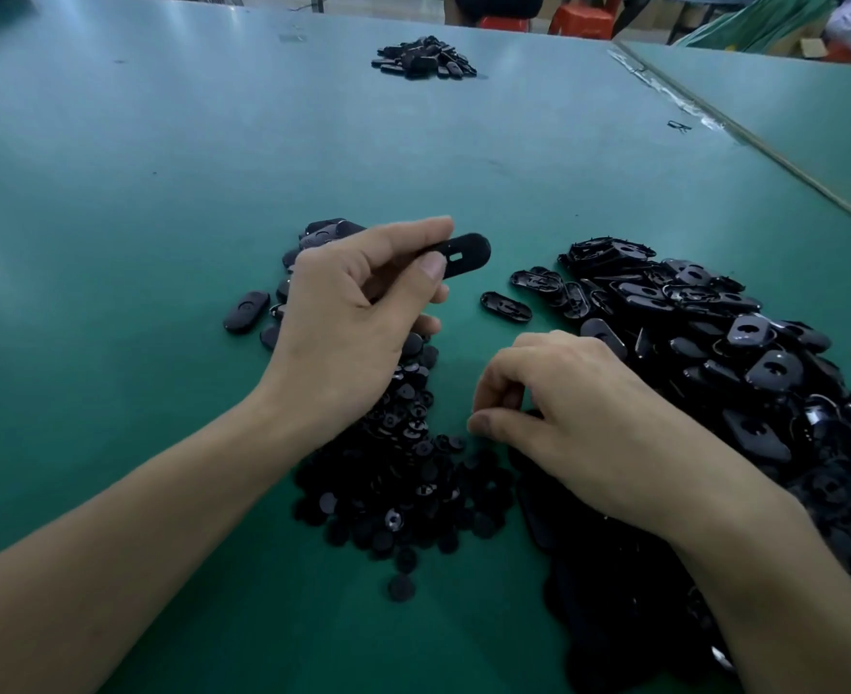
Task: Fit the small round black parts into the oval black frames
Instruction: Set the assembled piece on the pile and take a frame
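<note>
Head-worn view, angled down, close over table (163, 192)

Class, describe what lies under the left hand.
Under the left hand, which pinches an oval frame, small round black parts spill out, with other oval frames beside. Whatever sits directly beneath the palm is covered.
</note>
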`<state>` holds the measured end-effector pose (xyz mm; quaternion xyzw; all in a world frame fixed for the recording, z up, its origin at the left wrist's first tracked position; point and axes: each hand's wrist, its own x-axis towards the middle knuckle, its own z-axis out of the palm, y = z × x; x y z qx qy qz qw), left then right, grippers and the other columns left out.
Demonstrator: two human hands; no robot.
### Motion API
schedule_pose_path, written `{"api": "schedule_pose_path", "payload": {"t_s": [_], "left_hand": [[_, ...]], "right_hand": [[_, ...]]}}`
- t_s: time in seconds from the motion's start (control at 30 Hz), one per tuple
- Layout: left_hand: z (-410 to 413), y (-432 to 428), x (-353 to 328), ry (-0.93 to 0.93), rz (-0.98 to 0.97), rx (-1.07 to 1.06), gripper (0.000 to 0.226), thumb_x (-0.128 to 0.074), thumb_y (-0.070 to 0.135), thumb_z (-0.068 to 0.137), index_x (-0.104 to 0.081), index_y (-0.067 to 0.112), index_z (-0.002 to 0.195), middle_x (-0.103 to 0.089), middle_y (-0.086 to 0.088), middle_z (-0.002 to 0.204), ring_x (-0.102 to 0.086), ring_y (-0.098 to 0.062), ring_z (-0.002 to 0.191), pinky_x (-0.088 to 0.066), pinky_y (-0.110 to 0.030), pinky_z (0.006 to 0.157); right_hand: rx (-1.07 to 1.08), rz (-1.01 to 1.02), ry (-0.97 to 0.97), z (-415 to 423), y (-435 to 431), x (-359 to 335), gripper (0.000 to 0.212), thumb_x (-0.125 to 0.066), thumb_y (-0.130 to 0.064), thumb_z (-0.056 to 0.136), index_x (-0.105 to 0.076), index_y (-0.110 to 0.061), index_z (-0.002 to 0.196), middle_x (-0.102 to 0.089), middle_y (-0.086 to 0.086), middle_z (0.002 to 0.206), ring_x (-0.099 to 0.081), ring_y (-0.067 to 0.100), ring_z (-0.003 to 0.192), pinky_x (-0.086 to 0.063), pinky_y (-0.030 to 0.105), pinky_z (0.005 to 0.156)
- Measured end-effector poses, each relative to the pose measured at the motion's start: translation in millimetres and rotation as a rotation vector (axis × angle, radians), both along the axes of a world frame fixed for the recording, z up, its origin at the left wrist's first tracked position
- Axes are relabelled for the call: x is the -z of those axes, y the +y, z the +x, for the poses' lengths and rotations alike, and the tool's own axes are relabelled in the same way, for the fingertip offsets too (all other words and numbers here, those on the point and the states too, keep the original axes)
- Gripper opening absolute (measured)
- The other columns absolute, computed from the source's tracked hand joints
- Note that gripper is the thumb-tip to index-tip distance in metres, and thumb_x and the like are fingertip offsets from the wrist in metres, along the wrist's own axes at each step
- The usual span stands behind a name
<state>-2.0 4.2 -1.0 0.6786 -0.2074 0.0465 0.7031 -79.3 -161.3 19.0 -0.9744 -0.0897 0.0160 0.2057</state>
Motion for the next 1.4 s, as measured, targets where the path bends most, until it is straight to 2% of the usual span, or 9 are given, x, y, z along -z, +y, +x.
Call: {"api": "schedule_pose_path", "payload": {"t_s": [0.2, 0.33, 0.47, 0.6, 0.7, 0.9, 1.13, 1.23, 1.4], "left_hand": [[-3.9, 0.7, -1.4, 0.004, -0.016, -0.001, 0.014, -0.072, 0.006, 0.087, -0.073, 0.020, 0.090, -0.076, 0.001, 0.079, -0.075, -0.016, 0.073, -0.058, -0.022, 0.061], [-4.6, 1.4, -3.2, -0.021, -0.007, 0.002, 0.018, -0.072, 0.008, 0.084, -0.075, 0.025, 0.087, -0.076, 0.003, 0.075, -0.074, -0.015, 0.072, -0.057, -0.021, 0.064], [-6.8, 1.0, -4.3, -0.012, 0.009, 0.028, 0.020, -0.072, 0.008, 0.084, -0.075, 0.027, 0.089, -0.076, 0.004, 0.076, -0.074, -0.015, 0.072, -0.056, -0.019, 0.063], [-8.1, 0.5, -5.6, 0.015, 0.019, 0.048, 0.024, -0.073, 0.004, 0.083, -0.074, 0.026, 0.092, -0.076, 0.003, 0.078, -0.075, -0.017, 0.074, -0.056, -0.020, 0.062], [-8.6, -0.1, -6.1, 0.024, 0.026, 0.059, 0.027, -0.074, -0.003, 0.084, -0.074, 0.023, 0.092, -0.076, 0.000, 0.079, -0.074, -0.018, 0.072, -0.056, -0.019, 0.061], [-11.8, -2.4, -5.9, 0.042, 0.023, 0.086, 0.025, -0.073, -0.008, 0.083, -0.074, 0.016, 0.091, -0.077, -0.004, 0.078, -0.075, -0.019, 0.071, -0.058, -0.023, 0.063], [-12.7, -2.7, -7.8, 0.059, 0.022, 0.091, 0.023, -0.073, -0.007, 0.083, -0.074, 0.014, 0.091, -0.076, -0.003, 0.074, -0.074, -0.017, 0.069, -0.058, -0.023, 0.061], [-12.5, -2.3, -7.7, 0.058, 0.026, 0.096, 0.022, -0.073, -0.007, 0.083, -0.074, 0.014, 0.091, -0.076, -0.002, 0.074, -0.075, -0.016, 0.069, -0.058, -0.022, 0.061], [-13.4, -2.0, -7.3, 0.057, 0.037, 0.115, 0.026, -0.073, -0.008, 0.084, -0.074, 0.017, 0.090, -0.076, -0.003, 0.075, -0.075, -0.018, 0.070, -0.058, -0.023, 0.061]], "right_hand": [[0.075, 0.248, -0.106, 0.9, 3.4, -1.9, 0.013, -0.055, -0.031, 0.099, -0.052, -0.027, 0.087, -0.064, -0.012, 0.079, -0.060, 0.005, 0.073, -0.047, 0.031, 0.063], [0.099, 0.426, -0.301, 0.9, 6.0, -4.4, 0.014, -0.066, -0.019, 0.095, -0.058, -0.025, 0.085, -0.069, -0.011, 0.075, -0.067, 0.009, 0.074, -0.053, 0.027, 0.066], [0.197, 0.601, -0.361, 2.7, 3.4, -3.7, 0.008, -0.074, -0.027, 0.085, -0.066, -0.027, 0.081, -0.070, -0.007, 0.072, -0.069, 0.015, 0.068, -0.057, 0.042, 0.066], [0.205, 0.789, -0.340, 4.0, 2.2, -6.5, 0.014, -0.082, -0.016, 0.081, -0.072, -0.026, 0.077, -0.073, -0.007, 0.074, -0.066, 0.004, 0.066, -0.054, 0.020, 0.062], [0.217, 0.864, -0.331, 4.4, 2.2, -7.9, 0.015, -0.081, -0.009, 0.081, -0.077, -0.024, 0.081, -0.075, -0.005, 0.074, -0.066, 0.004, 0.066, -0.052, 0.016, 0.063], [0.263, 0.908, -0.307, 4.9, 0.1, -8.2, 0.027, -0.079, -0.001, 0.080, -0.075, -0.026, 0.090, -0.077, -0.005, 0.079, -0.074, 0.009, 0.072, -0.056, 0.018, 0.068], [0.254, 0.800, -0.374, 6.8, -0.4, -5.8, 0.019, -0.083, -0.010, 0.078, -0.076, -0.027, 0.078, -0.075, -0.009, 0.074, -0.070, 0.007, 0.067, -0.053, 0.017, 0.064], [0.275, 0.774, -0.393, 8.2, -2.2, -4.1, 0.014, -0.084, -0.017, 0.078, -0.078, -0.029, 0.077, -0.073, -0.008, 0.071, -0.063, 0.005, 0.062, -0.051, 0.022, 0.062], [0.286, 0.763, -0.397, 7.1, -1.3, -2.4, 0.014, -0.079, -0.016, 0.082, -0.077, -0.030, 0.081, -0.073, -0.004, 0.073, -0.068, 0.020, 0.066, -0.058, 0.036, 0.064]]}}
